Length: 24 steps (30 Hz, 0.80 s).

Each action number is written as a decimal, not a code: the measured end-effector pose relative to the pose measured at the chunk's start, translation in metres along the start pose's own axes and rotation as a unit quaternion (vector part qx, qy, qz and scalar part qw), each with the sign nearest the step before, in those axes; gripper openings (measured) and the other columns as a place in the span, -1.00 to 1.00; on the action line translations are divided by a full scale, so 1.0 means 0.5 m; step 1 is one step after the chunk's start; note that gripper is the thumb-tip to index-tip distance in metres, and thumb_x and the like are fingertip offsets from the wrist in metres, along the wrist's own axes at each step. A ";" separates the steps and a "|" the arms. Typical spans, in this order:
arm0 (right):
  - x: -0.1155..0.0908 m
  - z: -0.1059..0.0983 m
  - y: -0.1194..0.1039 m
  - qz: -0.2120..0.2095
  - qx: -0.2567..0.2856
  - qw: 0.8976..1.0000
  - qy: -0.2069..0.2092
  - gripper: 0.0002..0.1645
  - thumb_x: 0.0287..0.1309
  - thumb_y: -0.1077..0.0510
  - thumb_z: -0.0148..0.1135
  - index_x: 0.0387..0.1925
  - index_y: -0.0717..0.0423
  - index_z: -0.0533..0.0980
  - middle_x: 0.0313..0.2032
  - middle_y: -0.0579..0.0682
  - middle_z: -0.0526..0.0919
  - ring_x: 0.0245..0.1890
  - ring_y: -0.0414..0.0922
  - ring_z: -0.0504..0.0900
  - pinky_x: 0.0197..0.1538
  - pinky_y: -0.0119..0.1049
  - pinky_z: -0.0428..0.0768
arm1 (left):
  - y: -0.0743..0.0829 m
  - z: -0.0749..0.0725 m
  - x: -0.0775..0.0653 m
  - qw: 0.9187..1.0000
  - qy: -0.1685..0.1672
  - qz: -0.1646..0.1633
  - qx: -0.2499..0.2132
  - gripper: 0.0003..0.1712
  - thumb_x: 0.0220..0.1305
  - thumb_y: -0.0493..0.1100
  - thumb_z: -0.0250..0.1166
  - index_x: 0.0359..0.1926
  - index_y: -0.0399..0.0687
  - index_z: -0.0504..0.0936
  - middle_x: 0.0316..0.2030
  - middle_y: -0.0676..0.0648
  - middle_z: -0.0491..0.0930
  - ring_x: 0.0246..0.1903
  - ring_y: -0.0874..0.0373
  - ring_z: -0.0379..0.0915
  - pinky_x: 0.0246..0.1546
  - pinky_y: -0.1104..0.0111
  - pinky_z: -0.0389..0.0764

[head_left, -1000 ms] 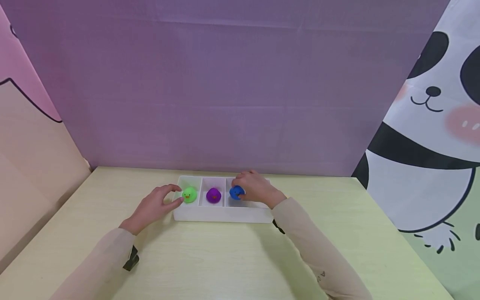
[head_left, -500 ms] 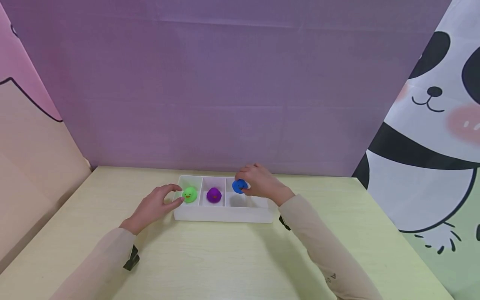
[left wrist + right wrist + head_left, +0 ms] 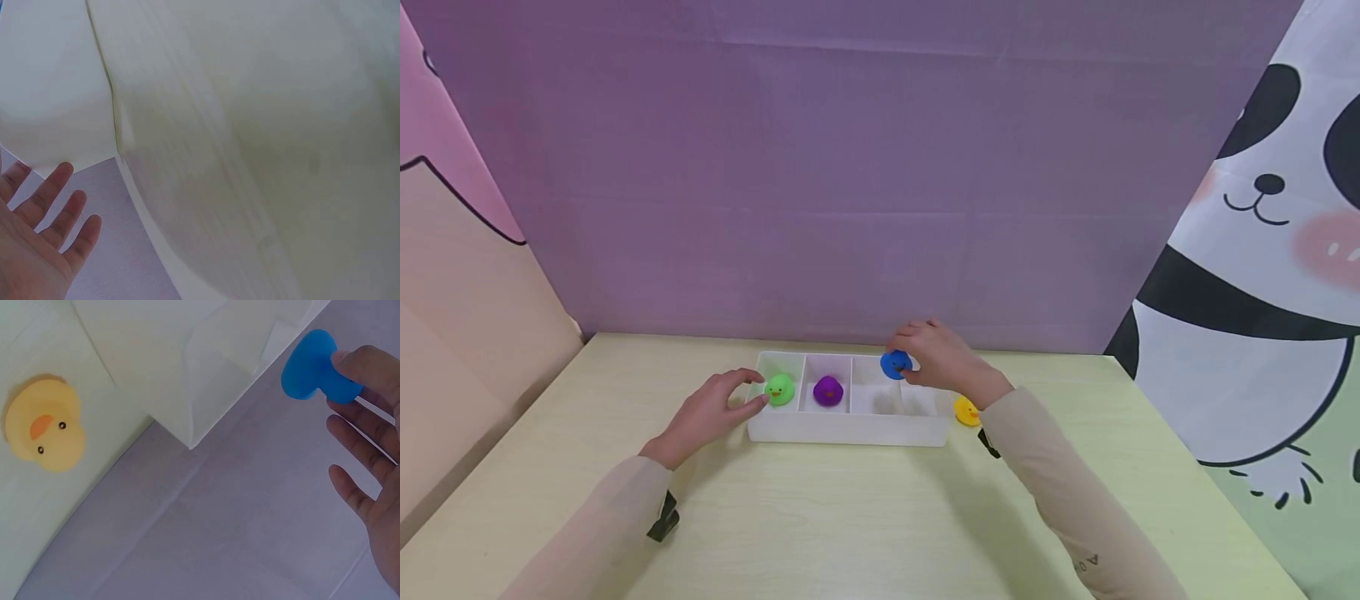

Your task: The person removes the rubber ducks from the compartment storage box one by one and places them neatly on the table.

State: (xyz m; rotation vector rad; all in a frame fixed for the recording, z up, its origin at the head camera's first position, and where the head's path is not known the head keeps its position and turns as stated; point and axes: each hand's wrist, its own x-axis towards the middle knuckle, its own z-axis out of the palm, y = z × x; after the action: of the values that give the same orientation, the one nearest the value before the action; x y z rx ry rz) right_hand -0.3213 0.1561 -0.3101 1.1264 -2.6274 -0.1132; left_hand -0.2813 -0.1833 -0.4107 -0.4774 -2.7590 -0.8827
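Green duck and purple duck sit in the tray, yellow duck beyond its right edge. Right hand pinches blue duck aloft; left hand, fingers parted, grips nothing.

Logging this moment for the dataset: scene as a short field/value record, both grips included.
left grip: fingers spread, at the left end of the white tray; contact unclear
right grip: pinches the blue duck, raised off the tray floor
green duck: leftmost compartment
purple duck: next compartment to the right
yellow duck: on the table, right of the tray, partly hidden in head view
backdrop: purple
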 end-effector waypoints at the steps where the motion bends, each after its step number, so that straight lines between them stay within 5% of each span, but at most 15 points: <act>1: -0.002 0.000 0.002 0.001 -0.003 1.000 0.000 -0.62 -0.12 0.06 0.42 -0.18 -0.01 0.57 -0.19 -0.10 0.63 -0.12 -0.11 0.48 0.04 -0.07 0.45 | 0.000 0.000 0.000 1.000 0.000 0.000 0.000 -0.46 0.18 0.26 0.12 0.06 0.06 0.48 0.07 -0.02 0.49 0.11 -0.08 0.32 0.03 -0.03 0.38; 18: -0.059 0.011 0.050 0.056 0.025 0.998 -0.017 -0.62 -0.11 0.12 0.41 -0.16 0.01 0.57 -0.11 -0.04 0.62 -0.03 -0.02 0.49 0.10 0.13 0.39 | -0.001 0.001 0.000 1.000 0.003 -0.003 -0.006 -0.46 0.18 0.25 0.13 0.07 0.07 0.47 0.08 0.00 0.49 0.11 -0.07 0.32 0.04 -0.03 0.38; 24: -0.083 0.008 0.070 0.063 0.014 0.998 0.001 -0.62 -0.14 0.14 0.42 -0.17 0.04 0.58 -0.13 -0.03 0.63 -0.06 -0.01 0.48 0.00 0.06 0.43 | 0.000 0.001 0.000 1.000 -0.001 -0.003 -0.006 -0.43 0.18 0.27 0.12 0.08 0.05 0.47 0.07 -0.02 0.49 0.11 -0.08 0.32 0.02 -0.04 0.38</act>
State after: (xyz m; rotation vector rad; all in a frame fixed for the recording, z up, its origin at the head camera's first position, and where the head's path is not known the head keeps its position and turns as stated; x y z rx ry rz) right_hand -0.3197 0.2100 -0.3169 0.9658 -2.6984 -0.0496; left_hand -0.2811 -0.1829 -0.4112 -0.4740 -2.7604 -0.9000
